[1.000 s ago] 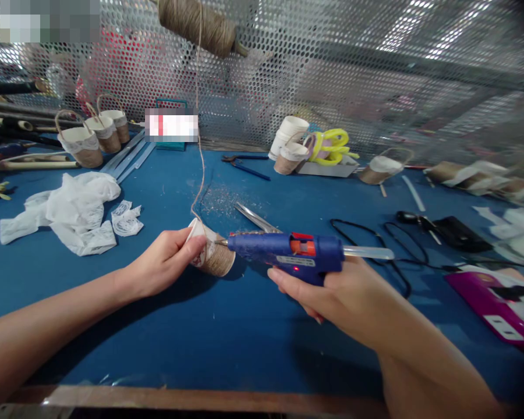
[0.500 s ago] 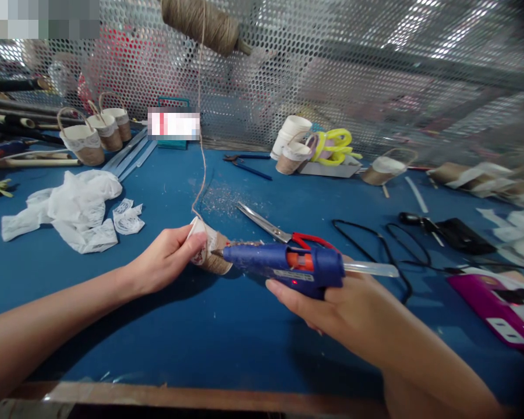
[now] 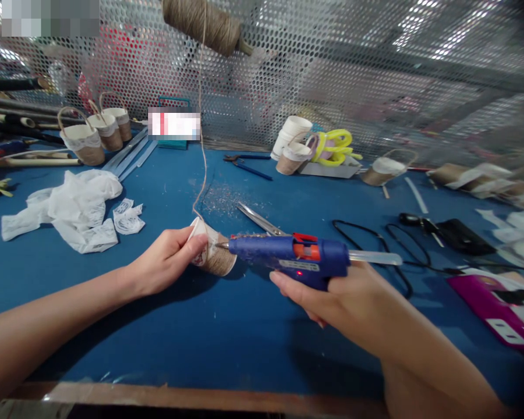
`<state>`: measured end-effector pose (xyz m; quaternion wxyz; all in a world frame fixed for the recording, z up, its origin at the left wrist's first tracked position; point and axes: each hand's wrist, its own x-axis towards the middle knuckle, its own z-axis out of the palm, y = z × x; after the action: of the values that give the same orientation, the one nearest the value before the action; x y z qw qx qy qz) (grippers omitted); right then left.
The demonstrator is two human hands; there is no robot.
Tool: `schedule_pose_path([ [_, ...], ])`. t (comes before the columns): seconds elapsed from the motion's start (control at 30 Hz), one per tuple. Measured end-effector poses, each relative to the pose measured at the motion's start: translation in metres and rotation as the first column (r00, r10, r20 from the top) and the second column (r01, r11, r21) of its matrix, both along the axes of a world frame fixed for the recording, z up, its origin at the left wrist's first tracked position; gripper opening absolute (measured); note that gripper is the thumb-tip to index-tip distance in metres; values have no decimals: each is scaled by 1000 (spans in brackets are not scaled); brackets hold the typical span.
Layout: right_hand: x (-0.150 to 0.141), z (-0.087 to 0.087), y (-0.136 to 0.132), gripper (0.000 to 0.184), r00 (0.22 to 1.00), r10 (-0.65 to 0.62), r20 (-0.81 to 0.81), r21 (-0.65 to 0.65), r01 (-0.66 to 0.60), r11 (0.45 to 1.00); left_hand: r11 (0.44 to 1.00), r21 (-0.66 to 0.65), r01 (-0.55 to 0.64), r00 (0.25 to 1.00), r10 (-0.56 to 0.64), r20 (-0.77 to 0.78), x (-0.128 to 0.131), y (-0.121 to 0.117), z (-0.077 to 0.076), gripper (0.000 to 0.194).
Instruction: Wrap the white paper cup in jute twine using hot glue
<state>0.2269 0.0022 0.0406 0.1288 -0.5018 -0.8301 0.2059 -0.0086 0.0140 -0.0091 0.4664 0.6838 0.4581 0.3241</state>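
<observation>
My left hand (image 3: 171, 256) is closed around a small paper cup (image 3: 218, 259) wrapped in burlap with white lace at its rim. The cup lies tilted on its side, its base toward the right. Twine (image 3: 205, 157) runs down from a hanging spool (image 3: 201, 24) to the cup's rim, beside my thumb. In my right hand (image 3: 332, 297) is a blue hot glue gun (image 3: 283, 256), a clear glue stick poking out of its back and a red light lit. Its nozzle is at the lace's edge on the cup. Scissors (image 3: 258, 217) lie behind the gun, their handles partly hidden.
Crumpled white lace (image 3: 76, 209) lies on the left. Finished-looking lace-trimmed buckets (image 3: 87, 148) with handles stand behind it. Pliers (image 3: 248, 163), stacked white cups (image 3: 291, 135) and a yellow coil (image 3: 336, 145) sit at the back. On the right are a black cord (image 3: 382, 238) and a purple power strip (image 3: 491, 308).
The glue gun has shifted slightly right and its nozzle has risen a little along the lace edge. My left hand and the cup have barely moved.
</observation>
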Motion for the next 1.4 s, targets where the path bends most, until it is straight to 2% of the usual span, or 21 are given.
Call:
schedule_pose_path([
  [0.23, 0, 0, 5, 31, 999, 1, 37, -73, 2, 997, 1000, 24, 11, 999, -10, -39, -2, -1, -1, 40],
  [0.53, -14, 7, 8, 31, 970, -222, -104, -297, 183, 937, 999, 49, 18, 998, -15, -68, -2, -1, 0, 40],
  [0.77, -13, 6, 10, 26, 965, -217, -144, -350, 155, 924, 998, 42, 37, 999, -35, -38, -2, -1, -3, 38],
  [0.93, -15, 3, 14, 25, 960, -221, -173, -404, 136, 905, 997, 70, 44, 996, -38, -84, -2, -1, -2, 39],
  [1.03, -14, 2, 19, 21, 939, -211, -271, -433, 77, 898, 995, 82, 58, 996, -51, -79, -2, -1, -2, 39],
  [1.1, -10, 1, 26, 17, 891, -234, -388, -434, 48, 900, 995, 86, 54, 996, -48, -71, -2, -1, -3, 39],
  [1.17, -4, 1, 38, 17, 823, -308, -478, -410, 101, 907, 995, 85, 54, 997, -50, -55, -2, 0, -4, 38],
  [1.2, 0, 0, 45, 19, 793, -360, -491, -378, 178, 909, 995, 85, 55, 998, -52, -45, -2, 0, -4, 38],
  [1.3, 12, -5, 69, 23, 779, -520, -352, -261, 451, 853, 994, 97, 52, 998, -50, -24, -2, 0, -4, 37],
  [1.4, 20, -16, 91, 25, 770, -585, -255, -222, 542, 810, 991, 127, 52, 998, -49, -26, -2, 0, -4, 37],
])
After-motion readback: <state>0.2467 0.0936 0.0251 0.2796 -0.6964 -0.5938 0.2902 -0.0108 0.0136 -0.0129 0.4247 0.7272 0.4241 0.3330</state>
